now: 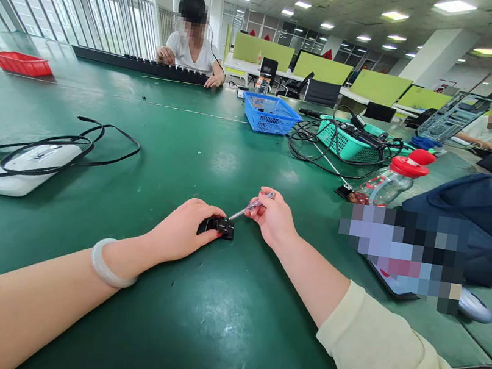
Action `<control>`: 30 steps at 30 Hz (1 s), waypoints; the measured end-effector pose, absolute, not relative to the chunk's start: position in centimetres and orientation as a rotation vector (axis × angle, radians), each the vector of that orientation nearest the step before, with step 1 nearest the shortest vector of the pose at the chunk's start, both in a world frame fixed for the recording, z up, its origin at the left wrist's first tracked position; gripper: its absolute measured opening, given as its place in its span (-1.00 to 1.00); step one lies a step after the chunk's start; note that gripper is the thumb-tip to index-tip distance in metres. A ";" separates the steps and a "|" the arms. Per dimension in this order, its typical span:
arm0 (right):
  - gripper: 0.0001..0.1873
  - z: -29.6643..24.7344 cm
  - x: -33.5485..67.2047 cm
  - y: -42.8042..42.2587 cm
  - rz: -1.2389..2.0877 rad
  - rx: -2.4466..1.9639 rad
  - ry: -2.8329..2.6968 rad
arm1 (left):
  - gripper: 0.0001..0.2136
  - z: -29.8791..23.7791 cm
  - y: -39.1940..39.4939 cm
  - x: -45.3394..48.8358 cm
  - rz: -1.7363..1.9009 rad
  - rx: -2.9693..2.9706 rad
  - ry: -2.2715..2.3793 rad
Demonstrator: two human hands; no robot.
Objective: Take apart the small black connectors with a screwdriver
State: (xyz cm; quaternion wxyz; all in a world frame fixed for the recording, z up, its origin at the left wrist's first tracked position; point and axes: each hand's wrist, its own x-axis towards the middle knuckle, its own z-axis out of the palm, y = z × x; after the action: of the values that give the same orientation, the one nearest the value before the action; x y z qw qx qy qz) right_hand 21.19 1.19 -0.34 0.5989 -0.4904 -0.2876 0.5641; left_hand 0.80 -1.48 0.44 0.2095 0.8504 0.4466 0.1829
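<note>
My left hand (183, 231) rests on the green table (197, 140), fingers closed around a small black part (221, 227) that it pins to the surface. A pale bangle sits on that wrist. My right hand (271, 216) pinches a thin clear-handled screwdriver (249, 205), whose metal tip slants down onto the black part. The two hands are close together near the table's front edge.
A white device (26, 167) wrapped in black cable lies at the left. A blue basket (269, 113), a teal basket (354, 142) with cables, a red-capped bottle (389, 181) and a dark blue bag (476, 219) stand to the right. A red tray (21, 63) sits far left. Two other people sit at the far side.
</note>
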 end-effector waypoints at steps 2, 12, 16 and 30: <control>-0.78 -0.3 21.2 1.2 1.303 -1.130 -0.671 | -0.72 0.5 -1.5 0.8 0.511 2.374 1.231; -0.72 -0.1 21.1 0.9 1.262 -1.157 -0.815 | -0.70 0.4 -1.4 0.9 0.506 2.364 1.253; -0.64 0.1 21.1 0.6 1.147 -1.132 -1.000 | -0.69 0.4 -1.5 0.8 0.514 2.367 1.255; -0.65 1.2 20.5 -2.8 0.641 -0.817 -1.463 | -0.69 0.3 -1.5 0.7 0.554 2.380 1.219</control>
State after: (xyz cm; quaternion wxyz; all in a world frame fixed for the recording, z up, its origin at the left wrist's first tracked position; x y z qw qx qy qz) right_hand 20.52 -2.81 1.24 0.6239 -0.3561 -0.6371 0.2794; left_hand 0.68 -1.53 0.28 0.2039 0.8534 0.4368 0.1985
